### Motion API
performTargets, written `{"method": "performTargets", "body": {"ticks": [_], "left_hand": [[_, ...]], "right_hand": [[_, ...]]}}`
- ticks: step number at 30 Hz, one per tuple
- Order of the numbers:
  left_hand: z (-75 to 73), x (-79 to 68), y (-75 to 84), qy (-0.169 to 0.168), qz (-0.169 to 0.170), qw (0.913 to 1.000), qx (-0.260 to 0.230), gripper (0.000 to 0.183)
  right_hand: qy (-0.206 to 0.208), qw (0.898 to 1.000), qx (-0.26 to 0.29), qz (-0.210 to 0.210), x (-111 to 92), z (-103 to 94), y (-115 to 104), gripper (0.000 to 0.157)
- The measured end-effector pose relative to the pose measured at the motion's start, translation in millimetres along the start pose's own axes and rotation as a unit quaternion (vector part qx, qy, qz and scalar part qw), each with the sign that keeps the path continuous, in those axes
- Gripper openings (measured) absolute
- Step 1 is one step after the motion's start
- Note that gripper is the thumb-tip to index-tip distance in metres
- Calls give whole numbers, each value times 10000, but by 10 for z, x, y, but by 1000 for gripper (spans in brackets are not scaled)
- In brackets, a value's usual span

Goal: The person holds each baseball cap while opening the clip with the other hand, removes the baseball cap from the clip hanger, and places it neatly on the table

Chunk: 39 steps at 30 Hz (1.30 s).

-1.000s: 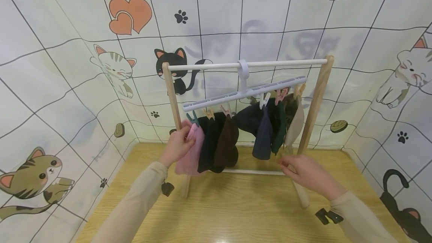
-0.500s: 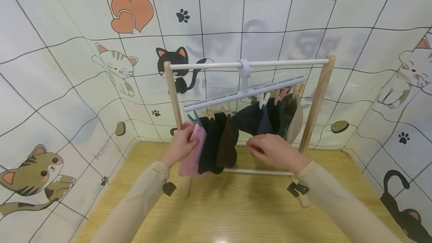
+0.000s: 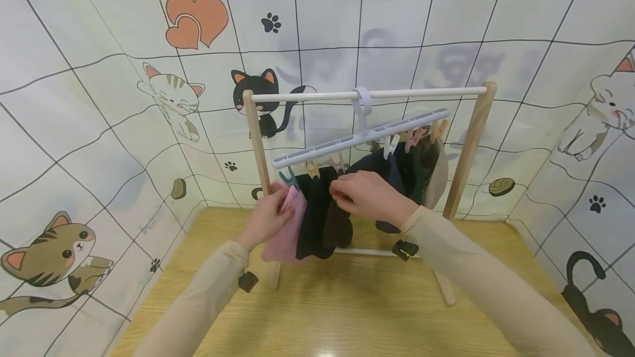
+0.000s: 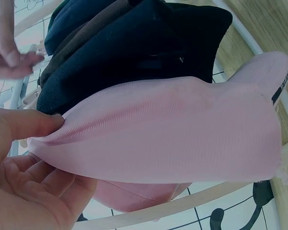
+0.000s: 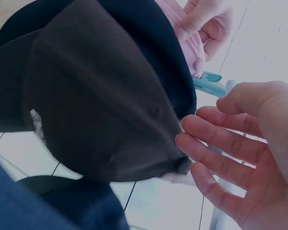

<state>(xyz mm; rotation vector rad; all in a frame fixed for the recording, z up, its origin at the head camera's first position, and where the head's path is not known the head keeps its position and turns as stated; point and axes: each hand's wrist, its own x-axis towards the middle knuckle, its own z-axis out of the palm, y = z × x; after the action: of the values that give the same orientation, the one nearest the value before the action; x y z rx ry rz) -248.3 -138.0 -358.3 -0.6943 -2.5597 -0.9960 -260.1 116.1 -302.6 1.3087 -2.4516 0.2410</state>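
A pale hanger bar (image 3: 362,136) hangs tilted from the white rod (image 3: 426,93) of a wood-sided rack, with soft cloth garments clipped along it. At its lower left end, my left hand (image 3: 265,216) pinches the gathered upper edge of a pink ribbed garment (image 4: 163,134), just under its teal clip (image 3: 289,179). Beside this hang a black garment (image 4: 129,52) and a brown garment (image 5: 101,96) with a small white mark. My right hand (image 5: 245,148) is at the brown garment's upper edge, fingers relaxed and holding nothing.
Navy (image 3: 392,175), dark green (image 3: 410,172) and beige (image 3: 436,180) garments hang farther right, under white, pink and orange clips. Wooden posts (image 3: 471,153) flank the row, and a lower white bar (image 3: 367,252) crosses near the wooden tabletop (image 3: 322,302). A cat-patterned sheet (image 3: 317,21) stands close behind.
My right hand has moved left and upward from beside the beige garment, past the navy one, to the brown garment. My left hand has kept pinching the pink garment.
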Motion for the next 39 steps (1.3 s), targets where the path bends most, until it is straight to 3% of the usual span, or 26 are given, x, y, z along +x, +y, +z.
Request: {"method": "performTargets", "body": {"ticks": [14,25,31,39], "left_hand": [[-18,-121,104,-108,22,9999,-24,22],[6,-152,179,11,391,9992,-47,18],[-7,-187,240,65,488,9988,-75,21],[-6,-196,331,208,814,9964,75,27]], "right_hand": [[192,9994,-239,174,416,54,-173,7],[547,9936,-844,509,646,59,-343,20],[303,9865,-1392,810,774,38,-437,36],[-104,9818,-1445,1226,865,-50,-527,45]]}}
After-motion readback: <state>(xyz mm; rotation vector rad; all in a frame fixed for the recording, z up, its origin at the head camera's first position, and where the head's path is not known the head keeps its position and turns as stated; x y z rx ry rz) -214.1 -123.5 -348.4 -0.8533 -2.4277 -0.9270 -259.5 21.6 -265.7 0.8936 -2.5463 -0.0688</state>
